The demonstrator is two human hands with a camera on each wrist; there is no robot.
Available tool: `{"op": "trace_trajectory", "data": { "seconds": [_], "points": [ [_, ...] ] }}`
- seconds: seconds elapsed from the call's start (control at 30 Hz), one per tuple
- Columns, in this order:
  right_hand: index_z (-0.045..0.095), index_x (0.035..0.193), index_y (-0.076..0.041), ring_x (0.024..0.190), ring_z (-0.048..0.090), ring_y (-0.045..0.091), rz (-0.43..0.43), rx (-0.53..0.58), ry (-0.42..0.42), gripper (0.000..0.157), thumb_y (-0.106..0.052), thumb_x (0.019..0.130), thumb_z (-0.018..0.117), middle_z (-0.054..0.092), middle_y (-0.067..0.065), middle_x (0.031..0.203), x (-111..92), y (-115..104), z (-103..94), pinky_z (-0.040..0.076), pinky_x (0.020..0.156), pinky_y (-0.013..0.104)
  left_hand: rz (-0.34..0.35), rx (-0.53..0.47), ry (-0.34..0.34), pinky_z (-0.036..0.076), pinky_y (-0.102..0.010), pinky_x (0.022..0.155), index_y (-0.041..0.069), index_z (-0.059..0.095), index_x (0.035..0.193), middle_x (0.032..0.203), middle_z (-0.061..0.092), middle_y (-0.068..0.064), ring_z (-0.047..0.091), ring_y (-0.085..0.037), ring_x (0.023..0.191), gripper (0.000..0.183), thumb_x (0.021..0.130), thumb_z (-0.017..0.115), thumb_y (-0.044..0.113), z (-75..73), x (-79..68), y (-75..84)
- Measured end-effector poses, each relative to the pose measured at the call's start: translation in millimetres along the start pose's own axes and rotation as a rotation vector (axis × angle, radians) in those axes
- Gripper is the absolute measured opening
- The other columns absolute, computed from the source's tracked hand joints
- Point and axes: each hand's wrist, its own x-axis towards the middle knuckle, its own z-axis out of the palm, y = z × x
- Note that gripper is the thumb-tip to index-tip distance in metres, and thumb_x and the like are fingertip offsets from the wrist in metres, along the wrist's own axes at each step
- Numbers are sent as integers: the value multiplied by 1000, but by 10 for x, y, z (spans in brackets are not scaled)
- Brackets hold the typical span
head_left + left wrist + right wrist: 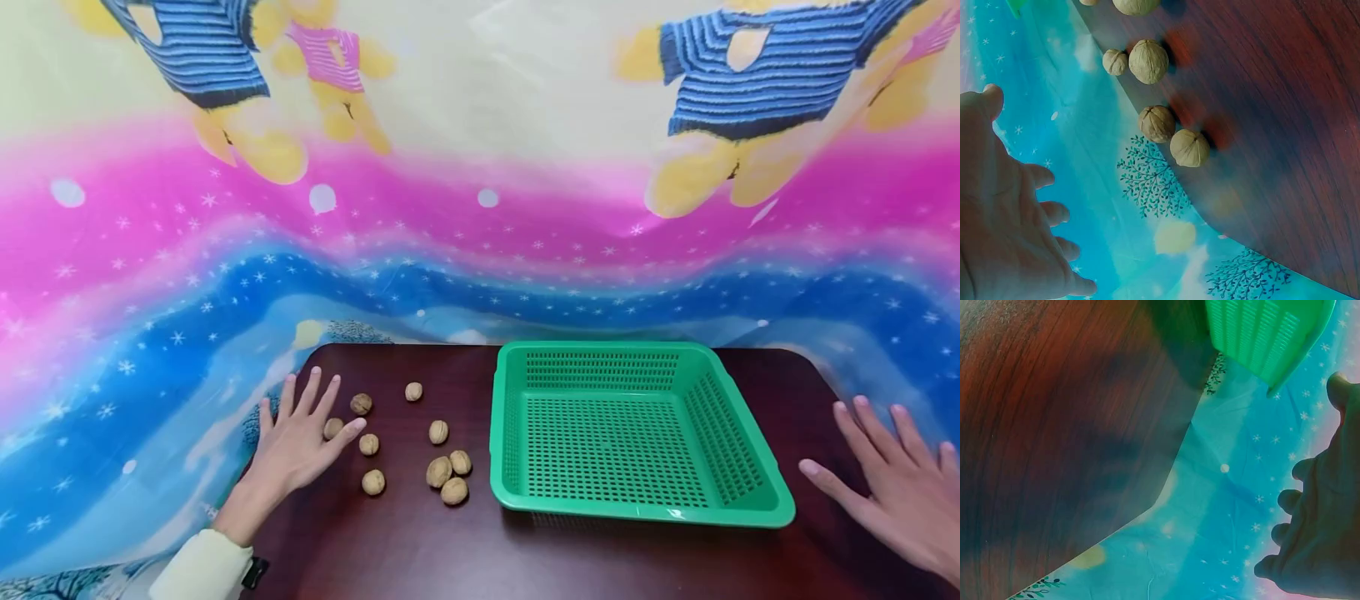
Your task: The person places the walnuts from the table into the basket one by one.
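Note:
My left hand [296,446] hovers over the left side of the table with fingers spread and nothing in it. One walnut [333,428] shows between its thumb and forefinger, partly covered. Several more walnuts [369,444] lie just right of that hand, and a cluster of 3 walnuts [453,490] sits nearer the basket. In the left wrist view, loose walnuts [1149,61] appear beyond the fingers. A green plastic basket [637,517] with slotted walls stands to their right. Past its right side, my right hand [896,492] is spread, holding nothing.
The dark wooden table [390,558] has rounded far corners. Behind it hangs a curtain [480,242] printed with bears and snowflakes, close to the table's back edge. A black band [256,573] shows at the left wrist.

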Motion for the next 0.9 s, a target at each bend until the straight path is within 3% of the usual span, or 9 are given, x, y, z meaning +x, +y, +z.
{"op": "trace_trajectory", "data": {
  "seconds": [0.27,0.33,0.4,0.5,0.6,0.73,0.77,0.83,0.9],
  "points": [
    [-6,171,-5,157,-35,44,-99,231,-89,93,-44,112,54,-18,24,176,4,-5,76,-31,113,72,9,-37,9,-2,-84,120,19,16,174,182,4,-18,-10,-51,165,93,105,47,72,35,37,-8],
    [-11,170,-6,156,-31,53,-57,287,-177,91,-47,114,48,-19,29,174,53,-37,78,-19,113,83,8,-72,10,0,-84,120,19,16,174,182,3,-18,-9,-51,165,91,106,47,70,39,45,-45],
    [-14,170,-8,155,-15,65,-6,308,-249,91,-53,115,42,-15,35,172,105,-85,80,5,110,89,10,-106,12,4,-84,120,18,16,174,182,3,-18,-7,-52,165,89,108,48,67,35,51,-103],
    [-17,170,-14,146,11,75,53,337,-318,89,-58,114,37,-7,41,170,137,-141,64,29,94,85,28,-141,23,10,-84,119,16,18,174,181,6,-21,0,-55,164,86,109,50,62,54,60,-183],
    [-11,172,-17,138,28,77,46,382,-302,83,-55,115,37,7,43,170,162,-197,84,36,88,81,33,-165,26,14,-84,118,14,19,174,180,10,-24,5,-58,163,84,110,52,58,82,34,-275],
    [-1,174,-22,138,34,75,4,453,-252,73,-46,117,38,18,39,171,181,-235,161,39,89,78,20,-186,22,16,-83,118,13,19,174,179,12,-25,7,-60,161,85,109,55,56,117,-17,-387],
    [1,174,-25,139,34,73,-4,477,-240,71,-45,117,39,17,24,177,178,-229,194,39,90,77,14,-190,19,16,-83,118,13,18,174,179,12,-25,7,-60,161,86,109,56,55,125,-29,-412],
    [8,174,-30,159,37,40,-24,517,-203,66,-41,118,41,23,-7,178,171,-204,266,43,95,67,16,-198,17,17,-83,118,13,18,174,179,13,-25,8,-60,161,86,109,58,54,138,-47,-463],
    [14,174,-32,153,41,-2,-43,575,-175,63,-37,118,43,29,-32,164,163,-163,336,49,99,46,23,-204,21,19,-82,117,13,19,173,178,14,-26,12,-61,160,85,109,58,53,149,-53,-503]
  ]
}}
